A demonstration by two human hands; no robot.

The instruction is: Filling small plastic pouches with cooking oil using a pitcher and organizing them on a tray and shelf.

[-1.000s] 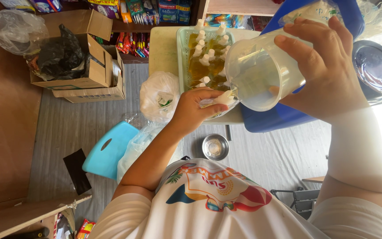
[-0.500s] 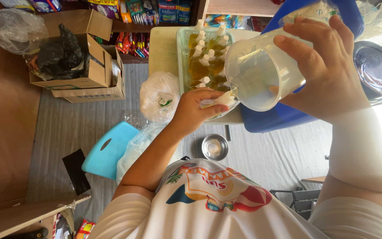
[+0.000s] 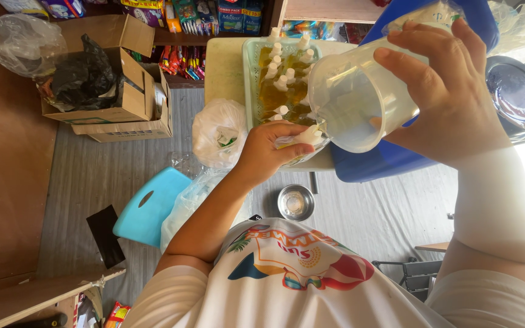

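My right hand [image 3: 451, 91] grips a clear plastic cup [image 3: 360, 100], tilted with its mouth facing down and left. Right below the cup's lip, my left hand [image 3: 268, 152] holds a small plastic bag [image 3: 302, 138] with pale contents. Behind both hands a pale green tray [image 3: 251, 73] on a small table holds several filled pouches of yellow liquid with white tops [image 3: 284, 79]. A blue tub [image 3: 384, 161] sits under the cup.
A white plastic bag [image 3: 219, 130] lies on the floor left of the table. A light blue stool [image 3: 150, 206] and a small metal bowl [image 3: 296, 202] are below. Open cardboard boxes [image 3: 123, 100] with a black bag stand at the left. A round metal lid [image 3: 518, 91] is at the right.
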